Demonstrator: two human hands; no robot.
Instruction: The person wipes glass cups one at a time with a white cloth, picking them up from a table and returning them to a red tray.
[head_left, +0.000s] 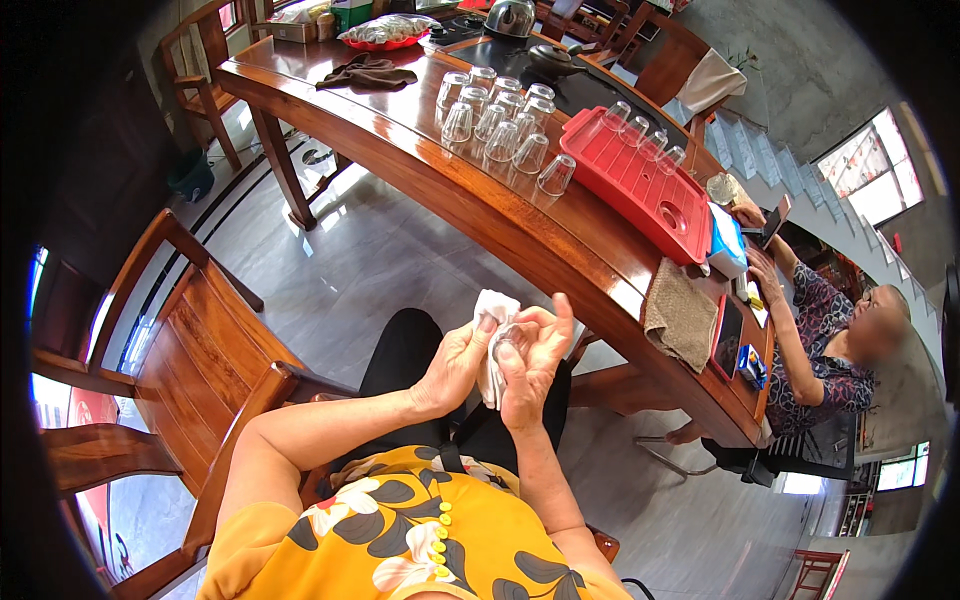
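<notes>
Above my lap, my left hand (454, 367) grips a white cloth (495, 304), which hangs down between my two hands. My right hand (529, 371) holds a small clear glass (511, 334) against that cloth, its thumb along the glass and some fingers raised. Part of the glass is hidden by cloth and fingers. Several upturned clear glasses (501, 141) stand grouped on the wooden table (420, 142) in front of me. More glasses (634, 130) rest at the far end of a red plastic tray (630, 180).
A brown towel (679, 311), a tablet-like device (727, 337) and a tissue pack (726, 240) lie on the right. Across there sits another person (817, 352) holding a phone (776, 221). A dark cloth (367, 73) and kettle (510, 19) are farther back. A wooden chair (210, 337) stands left.
</notes>
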